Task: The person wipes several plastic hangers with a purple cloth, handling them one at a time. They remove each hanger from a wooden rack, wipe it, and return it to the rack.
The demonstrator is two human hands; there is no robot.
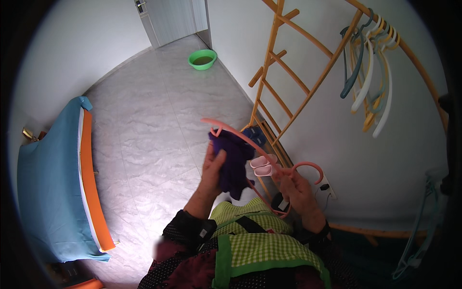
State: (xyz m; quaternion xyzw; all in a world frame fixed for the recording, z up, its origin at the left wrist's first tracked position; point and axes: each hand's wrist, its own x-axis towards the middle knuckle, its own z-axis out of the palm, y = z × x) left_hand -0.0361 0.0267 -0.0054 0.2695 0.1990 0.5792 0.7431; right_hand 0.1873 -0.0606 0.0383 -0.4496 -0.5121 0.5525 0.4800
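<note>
My right hand (296,191) grips a pink clothes hanger (249,141) near the base of its hook, which points off to the right. In my left hand (211,168) is a dark purple cloth (232,162), pinched between thumb and fingers. The cloth hangs at the hanger's far end, by a small pink notch; whether it is hooked there I cannot tell. The hanger's lower bar passes partly behind the cloth and runs down towards my green checked apron (267,249).
A wooden rack (274,83) leans along the right wall, with several hangers (368,72) on its rail. Pink slippers (262,166) sit on its low shelf. A green basin (202,60) stands on the floor near the door (169,21). On the left is a blue-covered piece of furniture (54,195).
</note>
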